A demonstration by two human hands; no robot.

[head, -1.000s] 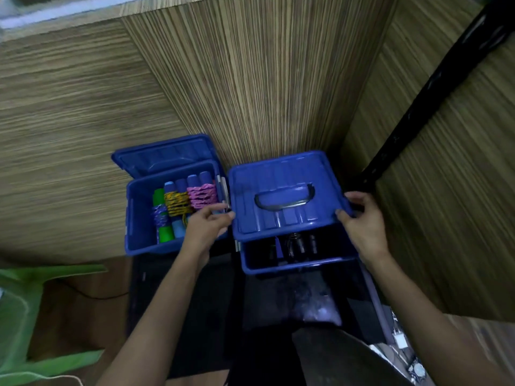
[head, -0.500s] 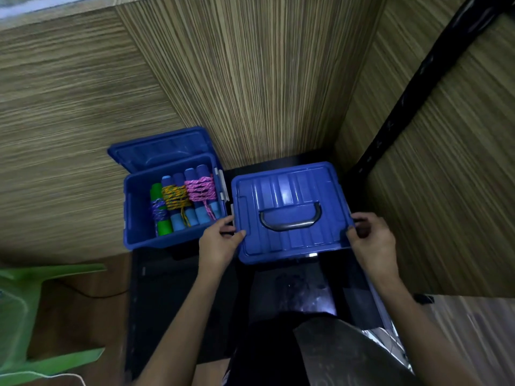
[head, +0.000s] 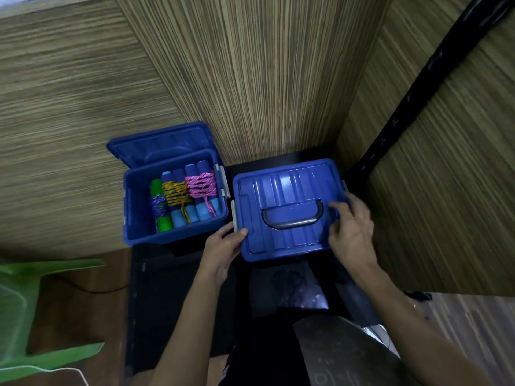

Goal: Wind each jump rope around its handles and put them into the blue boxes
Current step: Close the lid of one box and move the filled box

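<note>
Two blue boxes stand side by side on a black surface. The left box (head: 139,215) is uncovered, its lid (head: 158,140) leaning back. Inside lie three wound jump ropes: green handles with purple rope (head: 158,208), blue handles with yellow rope (head: 175,192), blue handles with pink rope (head: 201,185). The right box is covered by its lid (head: 281,240), which has a grey carry handle (head: 292,222). My left hand (head: 221,249) grips the lid's front left corner by a grey latch, thumb on top. My right hand (head: 352,235), blurred, curls over the lid's right edge.
Wood-grain walls close in behind and on both sides. A black post (head: 418,87) slants up at the right. A green plastic chair (head: 41,277) stands at the lower left, with a white cable (head: 69,370) beside it. The black surface (head: 167,280) extends toward me.
The right box's lid came down from tilted open to flat on the box. My right hand has shifted up along the lid's right edge; my left hand stays at the front left corner.
</note>
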